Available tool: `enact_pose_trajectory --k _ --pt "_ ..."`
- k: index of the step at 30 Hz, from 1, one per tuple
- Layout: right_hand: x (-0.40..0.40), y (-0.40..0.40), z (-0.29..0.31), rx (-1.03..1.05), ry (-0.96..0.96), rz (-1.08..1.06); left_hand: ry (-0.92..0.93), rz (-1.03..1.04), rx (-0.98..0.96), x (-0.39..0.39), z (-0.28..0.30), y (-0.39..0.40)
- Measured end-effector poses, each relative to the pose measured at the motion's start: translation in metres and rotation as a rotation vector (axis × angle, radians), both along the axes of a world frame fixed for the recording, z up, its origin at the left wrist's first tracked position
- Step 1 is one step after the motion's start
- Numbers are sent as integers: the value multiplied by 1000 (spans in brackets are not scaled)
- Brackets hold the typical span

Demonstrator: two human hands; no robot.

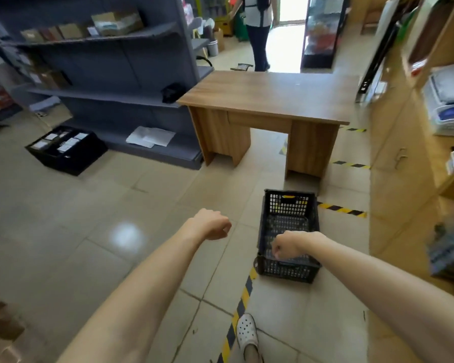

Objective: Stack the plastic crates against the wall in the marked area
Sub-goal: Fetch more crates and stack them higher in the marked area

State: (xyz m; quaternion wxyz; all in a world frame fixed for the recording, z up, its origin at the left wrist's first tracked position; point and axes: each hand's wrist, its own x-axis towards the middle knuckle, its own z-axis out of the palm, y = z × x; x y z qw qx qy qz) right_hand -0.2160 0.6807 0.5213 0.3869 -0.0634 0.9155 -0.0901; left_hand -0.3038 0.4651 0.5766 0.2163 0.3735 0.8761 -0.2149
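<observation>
An empty black plastic crate [286, 208] stands on the tiled floor inside an area outlined by yellow-and-black tape [243, 297], close to the wooden cabinets on the right. My right hand [286, 246] hovers above the crate's near end, fingers curled, holding nothing. My left hand [212, 225] is to the left of the crate, loosely closed and empty. A second black crate [89, 155], filled with small packets, sits on the floor at the left by the grey shelving.
A wooden desk [268, 98] stands just beyond the crate. Grey shelving [116, 100] runs along the left. Wooden cabinets [396, 163] line the right. Another person [258, 35] walks away at the back. My white shoe [247, 331] is on the tape line.
</observation>
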Motion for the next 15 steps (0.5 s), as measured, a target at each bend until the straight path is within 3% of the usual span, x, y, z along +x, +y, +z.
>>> enact_pose_trajectory --k 7,15 --pt "-75 56 -2 48 -32 -182 -27 -118 113 -106 -19 64" --pt "-158 67 -15 -46 49 -247 -72 60 289 -214 -53 104"
